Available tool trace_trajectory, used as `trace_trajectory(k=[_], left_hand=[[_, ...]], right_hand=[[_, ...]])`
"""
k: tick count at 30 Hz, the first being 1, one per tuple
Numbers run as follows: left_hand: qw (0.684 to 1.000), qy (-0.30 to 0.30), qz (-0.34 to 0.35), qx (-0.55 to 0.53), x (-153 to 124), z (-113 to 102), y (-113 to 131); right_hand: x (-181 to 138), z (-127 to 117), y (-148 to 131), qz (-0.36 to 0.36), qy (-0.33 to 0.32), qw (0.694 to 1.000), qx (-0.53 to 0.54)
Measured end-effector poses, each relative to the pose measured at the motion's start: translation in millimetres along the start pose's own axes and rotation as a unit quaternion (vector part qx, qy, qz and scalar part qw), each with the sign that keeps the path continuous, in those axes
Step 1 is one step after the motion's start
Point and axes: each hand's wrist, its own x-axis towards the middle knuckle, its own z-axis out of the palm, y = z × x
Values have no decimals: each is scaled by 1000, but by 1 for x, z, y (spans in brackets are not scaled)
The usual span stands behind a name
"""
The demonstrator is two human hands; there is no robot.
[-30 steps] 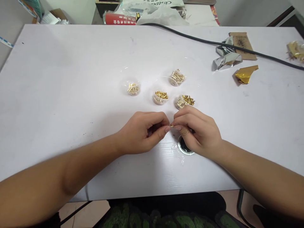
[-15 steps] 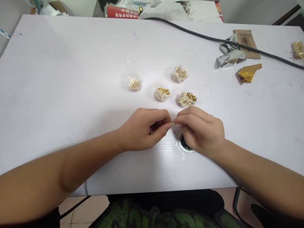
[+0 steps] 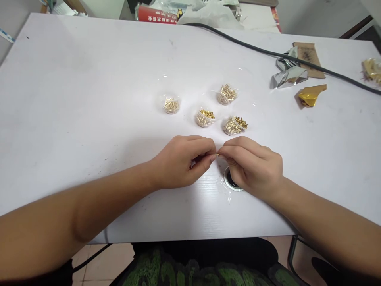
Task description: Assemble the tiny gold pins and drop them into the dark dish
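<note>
My left hand (image 3: 190, 162) and my right hand (image 3: 253, 165) meet fingertip to fingertip above the white table. Between them a small gold-coloured metal pin (image 3: 217, 154) shows, pinched from both sides and mostly covered by the fingers. Just beyond the hands stand clear cups of small gold metal parts: one cup (image 3: 205, 118) near the left fingers, another cup (image 3: 235, 125) behind the right hand, a third cup (image 3: 227, 94) farther back. A cup of longer pins (image 3: 171, 105) sits to the left. Under my right hand a round dark disc with a pale rim (image 3: 230, 180) is partly hidden.
A black cable (image 3: 262, 50) crosses the table's far right. Near it lie silver foil (image 3: 290, 77), a gold foil piece (image 3: 311, 95), brown cardboard (image 3: 309, 59) and a bag of gold parts (image 3: 372, 70). A red package (image 3: 156, 15) lies beyond the far edge.
My fingertips have drawn slightly closer together, and less of the gold pin shows between them. The view has shifted a little; the cups stay in place.
</note>
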Motion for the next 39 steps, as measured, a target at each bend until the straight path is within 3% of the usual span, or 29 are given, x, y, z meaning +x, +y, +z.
trace_trajectory(k=[19,31,34,39], left_hand=[[983,16,102,152,-4,6,-3],[942,16,161,294,-5,7,-3],[940,8,161,301,-5,7,-4],[972,12,97,214,-4,5,-5]], right_hand=[[-2,1,0,-18,-5,998,-58],[1,0,-4,5,-37,998,-45],[3,0,-3,21,-50,999,2],[8,0,-2,39,-43,995,82]])
